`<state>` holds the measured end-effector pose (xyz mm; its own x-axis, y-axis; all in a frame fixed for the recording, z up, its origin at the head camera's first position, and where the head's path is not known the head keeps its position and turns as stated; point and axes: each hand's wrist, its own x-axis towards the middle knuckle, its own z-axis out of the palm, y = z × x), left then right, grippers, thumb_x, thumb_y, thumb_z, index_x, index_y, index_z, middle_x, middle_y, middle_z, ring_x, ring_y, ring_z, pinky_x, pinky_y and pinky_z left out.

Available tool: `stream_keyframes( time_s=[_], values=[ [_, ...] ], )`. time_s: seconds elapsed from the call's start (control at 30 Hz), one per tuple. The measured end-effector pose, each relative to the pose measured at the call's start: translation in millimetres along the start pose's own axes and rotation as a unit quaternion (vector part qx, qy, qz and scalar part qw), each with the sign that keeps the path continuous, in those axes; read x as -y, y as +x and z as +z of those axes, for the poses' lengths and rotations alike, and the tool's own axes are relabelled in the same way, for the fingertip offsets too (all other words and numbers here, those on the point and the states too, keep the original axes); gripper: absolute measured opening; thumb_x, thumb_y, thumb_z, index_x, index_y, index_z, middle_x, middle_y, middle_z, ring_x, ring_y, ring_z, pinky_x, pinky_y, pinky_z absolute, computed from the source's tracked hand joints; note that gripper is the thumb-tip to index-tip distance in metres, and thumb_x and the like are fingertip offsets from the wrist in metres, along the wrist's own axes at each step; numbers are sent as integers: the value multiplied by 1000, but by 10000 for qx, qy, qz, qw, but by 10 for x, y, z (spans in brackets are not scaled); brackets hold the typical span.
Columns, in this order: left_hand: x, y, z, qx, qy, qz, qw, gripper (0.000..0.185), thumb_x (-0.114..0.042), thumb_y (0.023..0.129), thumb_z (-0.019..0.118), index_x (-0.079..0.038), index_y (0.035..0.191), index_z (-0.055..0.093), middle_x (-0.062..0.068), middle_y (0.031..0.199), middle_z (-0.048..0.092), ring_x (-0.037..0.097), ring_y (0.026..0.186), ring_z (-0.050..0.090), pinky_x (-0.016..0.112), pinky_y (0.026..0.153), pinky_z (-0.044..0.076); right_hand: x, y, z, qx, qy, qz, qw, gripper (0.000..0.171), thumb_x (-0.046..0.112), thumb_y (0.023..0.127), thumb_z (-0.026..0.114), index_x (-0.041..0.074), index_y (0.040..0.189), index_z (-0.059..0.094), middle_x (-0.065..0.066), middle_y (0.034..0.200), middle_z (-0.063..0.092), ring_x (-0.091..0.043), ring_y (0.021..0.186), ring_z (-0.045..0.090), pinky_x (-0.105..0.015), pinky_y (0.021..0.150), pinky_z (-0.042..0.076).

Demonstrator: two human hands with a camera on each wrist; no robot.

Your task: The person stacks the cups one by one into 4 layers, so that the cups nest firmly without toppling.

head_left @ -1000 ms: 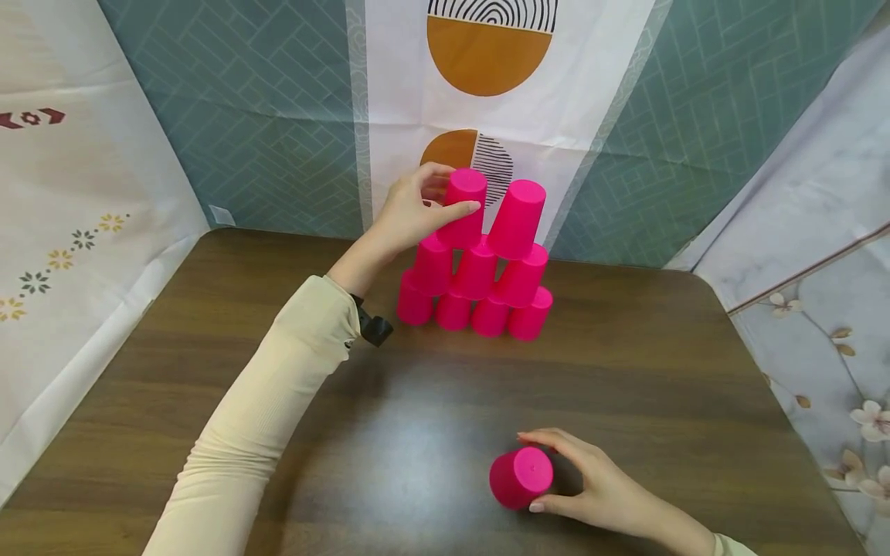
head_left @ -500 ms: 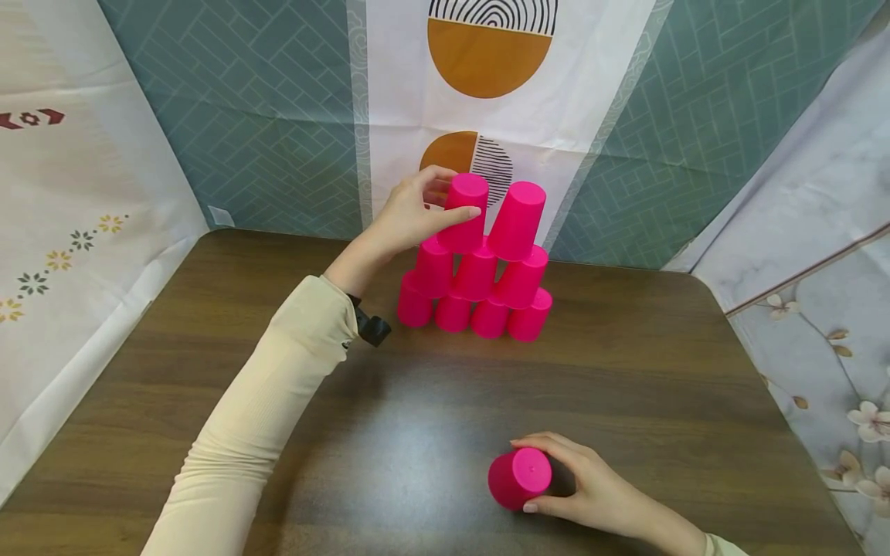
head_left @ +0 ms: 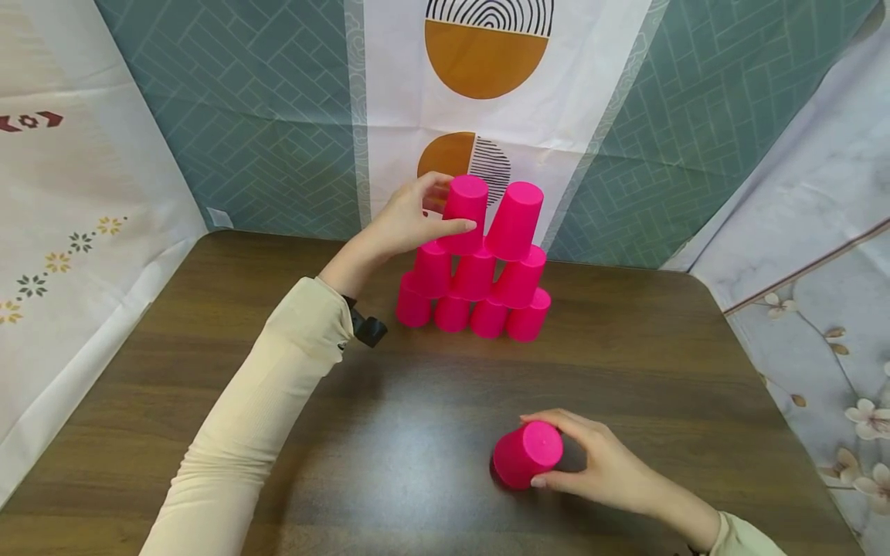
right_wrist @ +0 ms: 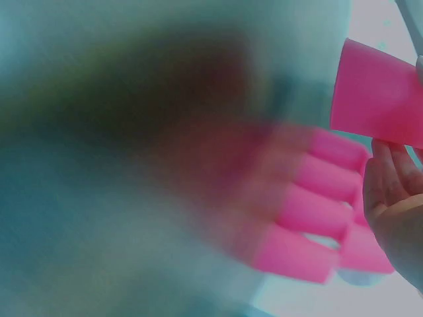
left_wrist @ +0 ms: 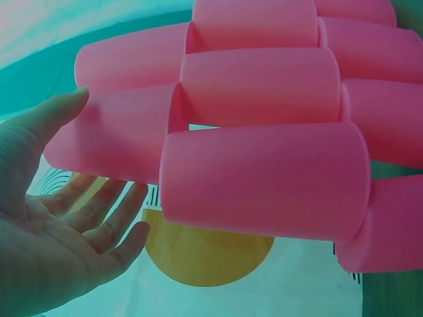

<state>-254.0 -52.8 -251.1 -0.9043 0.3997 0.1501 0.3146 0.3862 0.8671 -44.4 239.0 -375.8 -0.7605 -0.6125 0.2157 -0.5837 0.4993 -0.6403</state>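
Note:
My left hand (head_left: pixel 406 220) holds a pink cup (head_left: pixel 469 202) at the left of the pyramid's top row, thumb in front and fingers behind. That cup stands upside down across two cups of the row below. Seen from the left wrist, the thumb (left_wrist: pixel 63 109) lies against the cup's side and the fingers reach past its far edge. Beside it stands another inverted cup (head_left: pixel 516 222). Nearer the front, my right hand (head_left: pixel 612 471) grips a second loose pink cup (head_left: pixel 524 455) between thumb and fingers, base tilted towards the camera, close over the table.
Below the top row are a middle row of three cups (head_left: pixel 474 278) and a bottom row of several cups (head_left: pixel 488 319). The brown wooden table (head_left: pixel 626 340) carries the pyramid near its back edge. A patterned cloth (head_left: pixel 278 123) hangs behind it.
The left hand's cup has come down slightly onto the row below and that hand has lowered with it. My right hand has raised its cup a little away from the front edge.

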Motion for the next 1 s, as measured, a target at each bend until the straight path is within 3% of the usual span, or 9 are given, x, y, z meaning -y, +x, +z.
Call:
stream_keyframes(
  time_s=[0.2, 0.33, 0.5, 0.73, 0.87, 1.0],
  values=[
    [103, -66, -9, 102, -171, -105, 9997, 68, -31, 78, 74, -12, 134, 40, 5, 126, 51, 22, 113, 50, 36, 91, 47, 36, 266, -448, -433, -212, 437, 9979, 69, 28, 69, 83, 20, 130, 52, 7, 122, 60, -6, 110, 57, -22, 90, 46],
    [175, -174, -25, -318, -295, -253, 9987, 63, -31, 78, 74, -13, 131, 44, 4, 127, 52, 23, 116, 49, 38, 93, 45, 37, 440, -735, -795, -378, 463, 9950, 70, 17, 67, 85, 19, 129, 53, 10, 120, 61, -2, 107, 57, -17, 88, 45],
    [244, -410, -77, -840, -721, -294, 9934, 51, -27, 80, 72, -14, 125, 52, 2, 122, 57, 19, 110, 54, 36, 91, 46, 86, 649, -1087, -1195, -528, 633, 9894, 68, 6, 66, 84, 15, 127, 55, 16, 115, 60, 3, 101, 58, -10, 82, 43],
    [291, -813, -18, -491, -582, 213, 9969, 43, -18, 81, 72, -6, 119, 56, 11, 117, 61, 26, 104, 60, 37, 87, 48, 193, 992, -1541, -1472, -294, 890, 9847, 64, 1, 72, 78, 14, 130, 53, 14, 112, 61, -1, 95, 59, -10, 77, 43],
    [287, -1079, 119, -211, -418, 251, 9986, 38, -17, 80, 74, -7, 113, 60, 7, 109, 64, 22, 96, 62, 36, 79, 51, 241, 1189, -1710, -1615, -125, 771, 9838, 61, -1, 75, 74, 13, 131, 52, 8, 111, 61, -5, 91, 61, -12, 76, 45],
    [293, -1274, 314, 112, -342, 258, 9990, 33, -17, 78, 76, -11, 108, 62, 0, 102, 66, 15, 90, 62, 35, 80, 51, 298, 1417, -1840, -1693, -92, 882, 9816, 59, 6, 78, 74, 16, 132, 51, 6, 112, 60, -7, 92, 60, -13, 76, 44]
  ],
)
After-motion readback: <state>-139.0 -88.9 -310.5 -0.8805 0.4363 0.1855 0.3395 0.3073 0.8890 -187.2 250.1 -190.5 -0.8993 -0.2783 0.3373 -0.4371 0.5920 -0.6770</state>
